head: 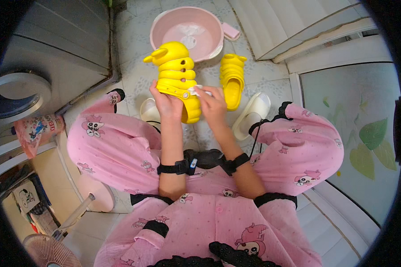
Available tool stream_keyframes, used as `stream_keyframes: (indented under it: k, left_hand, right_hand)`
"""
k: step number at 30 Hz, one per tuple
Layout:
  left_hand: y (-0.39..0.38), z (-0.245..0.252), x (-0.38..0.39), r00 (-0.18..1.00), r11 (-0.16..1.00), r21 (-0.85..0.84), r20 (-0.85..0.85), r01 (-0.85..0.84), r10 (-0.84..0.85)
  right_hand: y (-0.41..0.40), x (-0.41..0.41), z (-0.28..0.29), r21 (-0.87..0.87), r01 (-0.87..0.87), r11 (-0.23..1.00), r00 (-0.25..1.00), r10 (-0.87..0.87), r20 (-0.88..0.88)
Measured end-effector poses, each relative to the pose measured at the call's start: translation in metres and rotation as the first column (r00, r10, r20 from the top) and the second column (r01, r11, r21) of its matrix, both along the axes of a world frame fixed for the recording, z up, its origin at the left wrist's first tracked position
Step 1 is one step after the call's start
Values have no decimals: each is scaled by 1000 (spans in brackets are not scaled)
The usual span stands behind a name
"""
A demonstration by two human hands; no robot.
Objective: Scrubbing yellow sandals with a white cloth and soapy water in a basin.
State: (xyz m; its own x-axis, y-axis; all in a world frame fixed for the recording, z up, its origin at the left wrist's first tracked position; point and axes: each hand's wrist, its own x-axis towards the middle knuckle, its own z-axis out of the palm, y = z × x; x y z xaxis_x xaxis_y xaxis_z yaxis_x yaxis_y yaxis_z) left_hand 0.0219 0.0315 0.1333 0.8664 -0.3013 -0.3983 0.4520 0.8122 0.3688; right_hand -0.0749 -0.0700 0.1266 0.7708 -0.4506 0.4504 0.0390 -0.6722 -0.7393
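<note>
My left hand (167,101) holds a yellow foam clog (175,75) from below and its left side, above the tiled floor. The clog has a ribbed, caterpillar-like upper with holes, small horns at the toe and a strap fixed by a round rivet. My right hand (214,101) pinches a crumpled white tissue or wipe (196,90) against the clog's strap near the rivet. A matching yellow clog (233,81) stands on the floor to the right, toe pointing away from me. The inside of the held clog is mostly hidden.
A pink plastic basin (187,33) stands ahead on the floor, a pink brush or sponge (231,31) at its right. White slippers (252,115) are by my feet. Grey cabinet panels (60,40) rise at left, a frosted glass door (347,120) at right; a pink fan (51,252) is lower left.
</note>
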Motion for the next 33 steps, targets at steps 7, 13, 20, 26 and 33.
stream_keyframes:
  k: [7,13,20,26,33]
  left_hand:
    - [-4,1,2,993,988,-146,110,45,-29]
    - [11,-14,0,997,989,-128,16,-69,72]
    - [31,-51,28,967,947,-194,-32,-256,254]
    - [48,-78,43,895,877,-220,-237,-428,378]
    - [12,-96,22,913,968,-164,-392,-191,113]
  right_hand:
    - [-9,12,21,214,114,970,992,-123,29]
    - [25,-3,3,-25,-68,997,995,69,67]
    - [9,-19,-11,-19,-165,986,986,165,-2]
    - [1,-21,-23,174,-115,978,993,119,-12]
    - [-7,-12,-17,613,155,775,979,-204,11]
